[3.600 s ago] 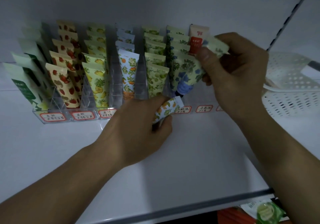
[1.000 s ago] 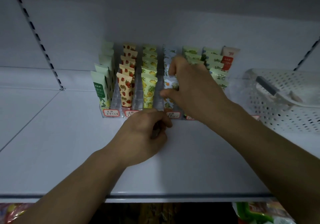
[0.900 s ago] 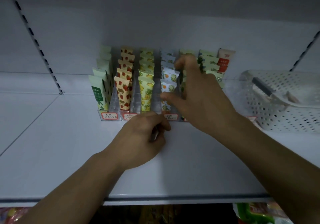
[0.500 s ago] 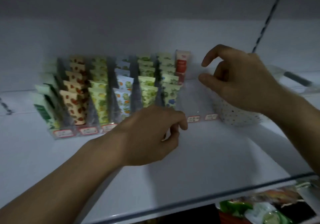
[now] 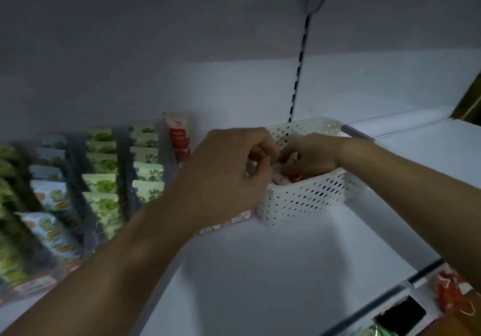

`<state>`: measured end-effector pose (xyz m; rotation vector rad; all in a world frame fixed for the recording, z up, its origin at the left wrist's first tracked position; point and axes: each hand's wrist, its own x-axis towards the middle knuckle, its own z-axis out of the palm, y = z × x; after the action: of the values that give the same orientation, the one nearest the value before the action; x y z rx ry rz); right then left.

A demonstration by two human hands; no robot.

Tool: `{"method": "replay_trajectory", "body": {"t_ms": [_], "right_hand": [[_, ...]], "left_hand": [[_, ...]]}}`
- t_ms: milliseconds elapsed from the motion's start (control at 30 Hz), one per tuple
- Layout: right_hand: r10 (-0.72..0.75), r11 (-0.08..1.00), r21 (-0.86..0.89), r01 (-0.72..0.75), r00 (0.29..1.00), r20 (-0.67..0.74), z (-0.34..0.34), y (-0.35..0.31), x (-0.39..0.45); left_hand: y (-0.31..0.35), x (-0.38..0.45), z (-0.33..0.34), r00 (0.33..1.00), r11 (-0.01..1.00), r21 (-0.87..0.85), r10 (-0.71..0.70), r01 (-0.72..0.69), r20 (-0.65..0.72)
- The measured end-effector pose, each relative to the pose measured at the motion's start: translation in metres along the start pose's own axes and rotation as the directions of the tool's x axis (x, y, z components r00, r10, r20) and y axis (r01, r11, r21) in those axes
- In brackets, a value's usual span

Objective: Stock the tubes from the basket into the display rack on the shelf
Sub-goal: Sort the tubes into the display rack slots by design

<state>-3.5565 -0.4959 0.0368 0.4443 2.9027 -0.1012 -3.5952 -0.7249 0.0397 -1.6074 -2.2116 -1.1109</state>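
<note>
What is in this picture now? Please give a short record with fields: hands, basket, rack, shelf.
left hand: fingers curled at the basket's left rim; grip unclear
right hand: reaching into the basket, on the red and white tubes
basket: white, perforated, stands on the shelf, right of the rack
rack: rows of printed tubes, one red and white tube at the back right
shelf: white
</note>
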Motion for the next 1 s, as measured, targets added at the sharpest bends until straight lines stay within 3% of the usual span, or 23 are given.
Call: {"method": "replay_trajectory", "body": {"t_ms": [200,300,367,467,500,533,567,600,667,700,733,767,1000], "right_hand": [[0.020,0.989,0.148,-0.006,0.996,-0.090,0.004,0.005,0.007],[0.079,0.928,0.363,0.083,0.908,-0.411,-0.001,0.011,0.006],[0.176,0.701,0.655,0.281,0.822,-0.541,-0.005,0.015,-0.002],[0.215,0.213,0.843,0.494,0.818,-0.534,-0.011,0.013,-0.014],[0.221,0.126,0.859,0.496,0.830,-0.512,-0.012,0.013,-0.015],[0.237,0.105,0.880,0.463,0.848,-0.474,-0.012,0.013,-0.014],[0.262,0.178,0.905,0.386,0.868,-0.422,-0.010,0.015,-0.011],[0.272,0.371,0.890,0.265,0.885,-0.377,-0.008,0.015,-0.008],[0.162,0.853,0.522,-0.017,0.959,-0.234,0.000,0.016,0.000],[0.103,0.958,0.277,-0.070,0.989,-0.104,0.003,0.014,0.003],[0.078,0.990,0.118,-0.076,0.997,-0.008,0.004,0.010,0.004],[0.075,0.995,0.070,-0.077,0.997,0.034,0.003,0.007,0.004],[0.121,0.992,-0.029,-0.121,0.993,0.013,0.004,0.006,-0.001]], "left_hand": [[-0.005,0.048,0.038,0.987,0.978,-0.141,-0.158,0.154,-0.017],[-0.010,0.056,0.053,0.972,0.965,-0.143,-0.230,0.222,-0.044],[-0.012,0.059,0.057,0.963,0.957,-0.111,-0.270,0.270,0.017],[-0.010,0.059,0.057,0.968,0.965,-0.083,-0.245,0.250,0.062],[-0.010,0.059,0.057,0.971,0.967,-0.093,-0.235,0.238,0.040],[-0.010,0.059,0.056,0.972,0.966,-0.106,-0.235,0.236,0.015],[-0.010,0.059,0.056,0.971,0.965,-0.112,-0.238,0.236,-0.004],[-0.011,0.059,0.056,0.971,0.965,-0.114,-0.239,0.235,-0.022],[-0.010,0.058,0.055,0.970,0.967,-0.126,-0.233,0.223,-0.073],[-0.009,0.057,0.055,0.966,0.965,-0.136,-0.237,0.222,-0.100],[-0.010,0.057,0.055,0.963,0.964,-0.145,-0.242,0.224,-0.121],[-0.011,0.057,0.055,0.960,0.962,-0.153,-0.247,0.227,-0.132],[-0.013,0.057,0.057,0.957,0.953,-0.180,-0.266,0.243,-0.116]]}}
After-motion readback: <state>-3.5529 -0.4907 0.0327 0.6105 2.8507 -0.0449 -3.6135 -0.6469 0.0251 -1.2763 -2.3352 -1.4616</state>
